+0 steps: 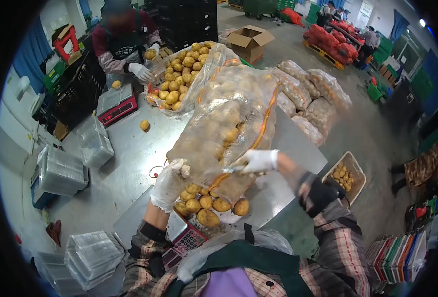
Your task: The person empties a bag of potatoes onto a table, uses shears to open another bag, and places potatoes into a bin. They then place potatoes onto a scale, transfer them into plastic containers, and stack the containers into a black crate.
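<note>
A large mesh sack of potatoes (224, 119) with orange stripes lies across the metal table in front of me. My left hand (168, 184), in a white glove, is closed on the sack's near left corner. At the near right part of the sack is my right hand (259, 162), also gloved, its fingers closed. A small pale object sticks out from those fingers against the mesh, too blurred to name. Several loose potatoes (207, 218) lie on the table just below the sack's near end, close to a scale (189, 240) with a red keypad.
Across the table a co-worker (125, 44) in white gloves handles potatoes beside an open sack (184, 74) and another red scale (117, 111). Clear plastic boxes (63, 171) are stacked at left. Full sacks (303, 89) lie beyond the right edge; a potato crate (357, 183) stands on the floor.
</note>
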